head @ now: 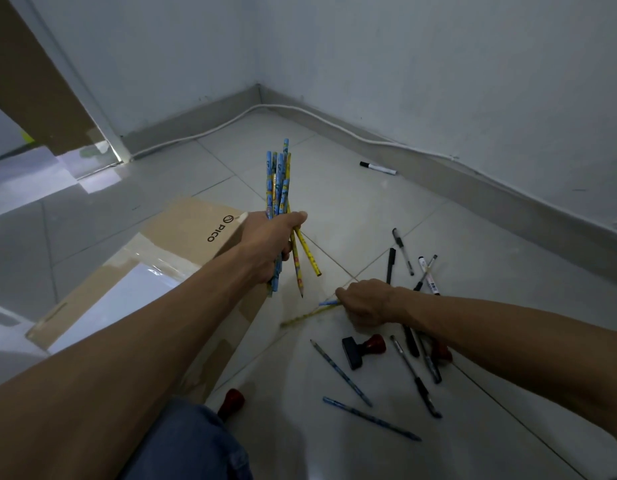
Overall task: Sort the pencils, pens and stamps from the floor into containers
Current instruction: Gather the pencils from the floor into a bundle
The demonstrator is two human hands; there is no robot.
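Gripping pencil bundle upright in my left hand, fingers curled tight, above cardboard box. Right hand, knuckles down, pinches yellow pencil on floor tiles. Near right: 2 blue pencils, stamp, pens.

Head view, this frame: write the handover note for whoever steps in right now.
Left hand holds a bundle of pencils upright. Right hand pinches a yellow pencil and a blue one, low at the floor.
Done: most pencils gathered.
Left: two blue pencils, the pens, a marker by the wall and the stamps lie on the tiles. No container shows, only a flat cardboard box.
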